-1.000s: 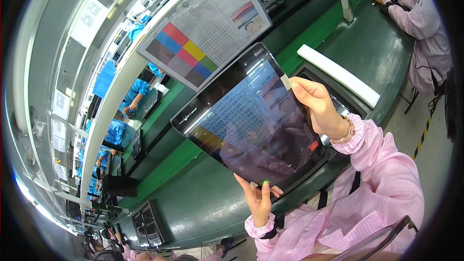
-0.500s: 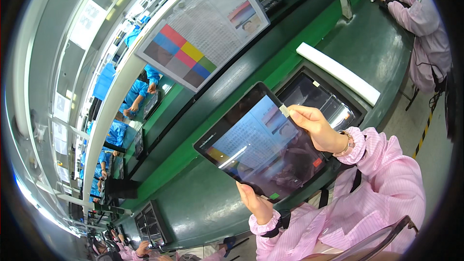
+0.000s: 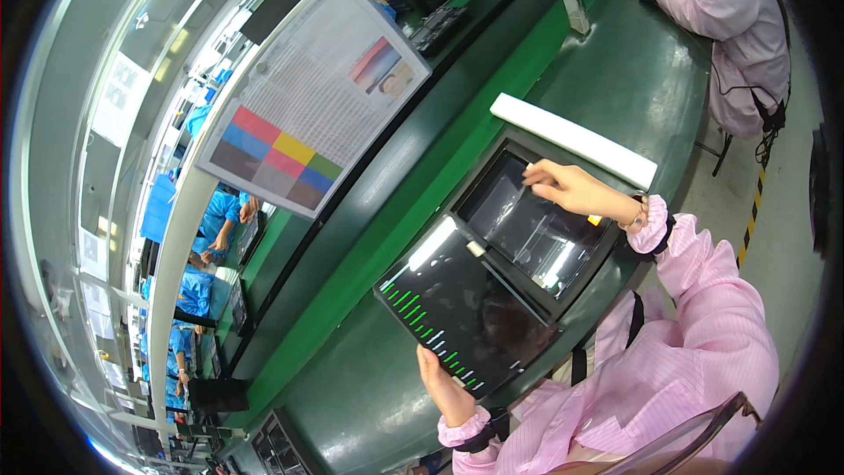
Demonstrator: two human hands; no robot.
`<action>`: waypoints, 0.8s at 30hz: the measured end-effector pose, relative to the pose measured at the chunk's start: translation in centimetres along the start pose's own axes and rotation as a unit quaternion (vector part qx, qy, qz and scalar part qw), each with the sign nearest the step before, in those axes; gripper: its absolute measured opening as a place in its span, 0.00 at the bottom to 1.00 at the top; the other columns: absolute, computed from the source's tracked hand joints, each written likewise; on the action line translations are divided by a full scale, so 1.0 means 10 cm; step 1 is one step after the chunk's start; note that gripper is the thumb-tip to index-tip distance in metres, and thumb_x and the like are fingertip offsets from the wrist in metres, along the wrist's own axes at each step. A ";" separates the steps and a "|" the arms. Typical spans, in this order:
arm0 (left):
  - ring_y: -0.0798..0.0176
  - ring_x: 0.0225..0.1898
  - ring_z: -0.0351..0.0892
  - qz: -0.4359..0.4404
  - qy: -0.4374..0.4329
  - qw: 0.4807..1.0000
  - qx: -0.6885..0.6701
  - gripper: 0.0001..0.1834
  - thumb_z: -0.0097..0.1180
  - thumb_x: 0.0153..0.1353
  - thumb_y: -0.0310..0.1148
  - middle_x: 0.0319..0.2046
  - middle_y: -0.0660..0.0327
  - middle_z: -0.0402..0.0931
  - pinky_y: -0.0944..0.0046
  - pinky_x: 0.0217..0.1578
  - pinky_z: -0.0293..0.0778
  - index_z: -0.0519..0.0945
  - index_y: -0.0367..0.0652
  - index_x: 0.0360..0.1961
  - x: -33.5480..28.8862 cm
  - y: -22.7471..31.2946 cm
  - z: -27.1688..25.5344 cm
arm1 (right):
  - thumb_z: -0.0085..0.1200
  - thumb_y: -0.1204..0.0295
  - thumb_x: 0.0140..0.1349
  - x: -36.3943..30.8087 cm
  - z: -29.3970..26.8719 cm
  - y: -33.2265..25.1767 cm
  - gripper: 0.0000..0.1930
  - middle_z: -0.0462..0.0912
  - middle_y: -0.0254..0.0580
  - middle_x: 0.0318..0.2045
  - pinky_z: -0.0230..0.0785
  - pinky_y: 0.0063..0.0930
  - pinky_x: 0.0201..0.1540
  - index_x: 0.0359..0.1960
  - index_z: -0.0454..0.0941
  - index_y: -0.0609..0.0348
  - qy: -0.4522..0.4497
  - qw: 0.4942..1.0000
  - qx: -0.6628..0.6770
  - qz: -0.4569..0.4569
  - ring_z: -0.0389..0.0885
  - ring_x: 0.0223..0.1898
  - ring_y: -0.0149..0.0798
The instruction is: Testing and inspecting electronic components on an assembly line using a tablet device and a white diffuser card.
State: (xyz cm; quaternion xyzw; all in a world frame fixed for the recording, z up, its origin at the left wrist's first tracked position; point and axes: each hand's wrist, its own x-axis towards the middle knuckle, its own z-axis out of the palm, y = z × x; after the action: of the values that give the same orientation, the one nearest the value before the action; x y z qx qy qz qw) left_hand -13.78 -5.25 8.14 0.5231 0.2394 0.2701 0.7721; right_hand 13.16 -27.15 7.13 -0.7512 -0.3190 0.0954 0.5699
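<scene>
A black tablet (image 3: 466, 308) leans toward me, short green and white bars running along the left side of its dark screen. My left hand (image 3: 447, 389) grips its lower left edge, thumb on the front. A small pale tab (image 3: 476, 249) sticks out at the tablet's upper right edge. Beyond it to the right, a second dark glossy panel (image 3: 519, 220) lies in a black tray (image 3: 547, 299), with an orange mark near its right end. My right hand (image 3: 576, 189) hovers over this panel's far end, fingers partly spread and slightly blurred, holding nothing visible.
A long white bar (image 3: 571, 141) lies behind the tray on the dark green bench (image 3: 352, 378). A printed sheet with colour blocks (image 3: 316, 97) stands upright at the far left. A co-worker in pink (image 3: 716, 9) sits at the far right; people in blue (image 3: 198, 286) work across the line.
My right hand has let go of the tablet and moved over the panel in the tray. The tablet has gone lower, and its screen has switched from a document picture to black with bars.
</scene>
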 end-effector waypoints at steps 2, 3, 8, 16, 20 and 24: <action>0.68 0.44 0.74 0.006 0.005 1.000 0.011 0.19 0.45 0.67 0.42 0.44 0.63 0.74 0.67 0.46 0.70 0.71 0.39 0.51 0.11 -0.03 -0.13 | 0.47 0.63 0.64 -0.10 -0.10 -0.14 0.18 0.80 0.54 0.41 0.72 0.40 0.45 0.51 0.68 0.61 -0.035 0.975 -0.194 0.103 0.80 0.43 0.50; 0.67 0.45 0.73 0.015 0.010 1.000 0.024 0.18 0.45 0.68 0.41 0.45 0.63 0.74 0.66 0.48 0.68 0.71 0.39 0.51 0.17 -0.05 -0.18 | 0.48 0.63 0.62 -0.15 -0.16 -0.34 0.19 0.80 0.56 0.40 0.72 0.42 0.44 0.50 0.68 0.62 -0.085 0.950 -0.216 0.209 0.80 0.41 0.52; 0.66 0.46 0.71 -0.008 0.026 0.998 0.050 0.18 0.41 0.70 0.38 0.45 0.60 0.73 0.66 0.51 0.64 0.69 0.35 0.52 0.33 -0.20 -0.44 | 0.47 0.60 0.62 -0.33 -0.14 -0.05 0.29 0.81 0.54 0.29 0.75 0.42 0.36 0.59 0.57 0.65 -0.091 0.960 -0.182 0.191 0.81 0.21 0.45; 0.53 0.67 0.54 0.218 0.034 0.842 0.493 0.27 0.33 0.72 0.38 0.65 0.48 0.55 0.59 0.64 0.50 0.53 0.33 0.66 0.28 0.23 -0.16 | 0.53 0.64 0.61 -0.11 -0.29 0.32 0.33 0.60 0.29 0.18 0.42 0.20 0.13 0.62 0.54 0.67 -0.039 0.913 0.239 0.329 0.50 0.13 0.21; 0.53 0.68 0.51 0.204 0.025 0.861 0.465 0.26 0.32 0.72 0.36 0.66 0.49 0.52 0.59 0.65 0.48 0.52 0.34 0.66 0.23 0.35 -0.09 | 0.50 0.58 0.64 0.08 -0.48 0.34 0.22 0.68 0.29 0.22 0.40 0.18 0.13 0.45 0.70 0.71 -0.088 0.918 0.243 0.301 0.47 0.13 0.19; 0.54 0.68 0.52 0.193 0.025 0.879 0.436 0.25 0.32 0.71 0.34 0.66 0.50 0.53 0.59 0.65 0.47 0.54 0.34 0.66 0.17 0.37 -0.13 | 0.49 0.52 0.64 0.18 -0.51 -0.06 0.23 0.73 0.33 0.25 0.43 0.19 0.14 0.37 0.76 0.66 -0.187 0.942 0.089 0.266 0.49 0.12 0.20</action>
State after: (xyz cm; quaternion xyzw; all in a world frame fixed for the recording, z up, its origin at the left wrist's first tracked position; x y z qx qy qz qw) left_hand -14.00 -2.12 11.04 0.8356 0.2464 0.2955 0.3922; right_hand 16.92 -30.13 9.77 -0.7236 -0.1984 0.4100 0.5186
